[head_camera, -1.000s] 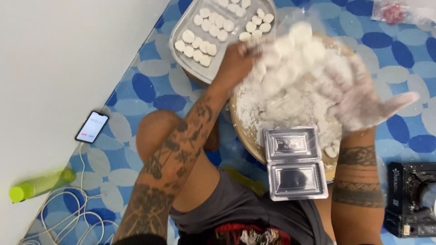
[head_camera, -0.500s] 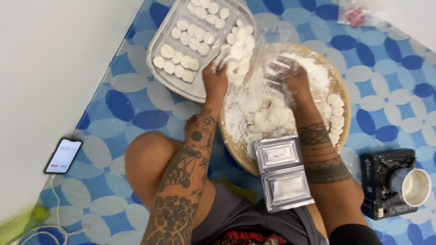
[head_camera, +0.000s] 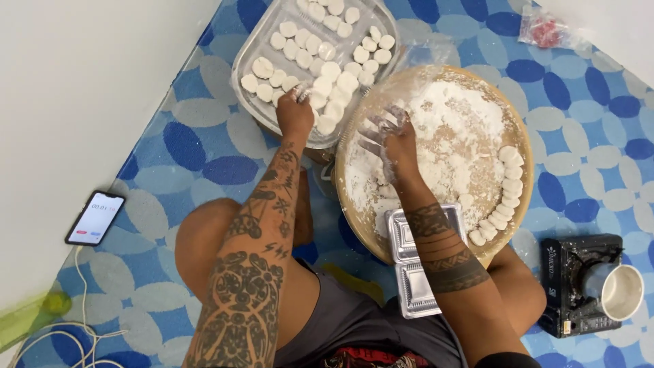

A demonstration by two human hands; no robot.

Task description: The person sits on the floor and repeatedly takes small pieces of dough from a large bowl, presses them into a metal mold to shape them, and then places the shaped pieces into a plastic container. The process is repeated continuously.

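Two trays (head_camera: pixel 255 51) — one phone (head_camera: pixel 95 218) (one cup (head_camera: pixel 621 292))

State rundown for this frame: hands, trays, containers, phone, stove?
left hand: floured, fingers on dough pieces in the clear tray
right hand: floured, fingers spread in the flour
clear plastic tray: uncovered, rows of white dough discs
round woven tray: flour-covered, discs lined along right edge
clamshell container: open, empty
phone: screen lit, cable attached
portable stove: white cup on burner
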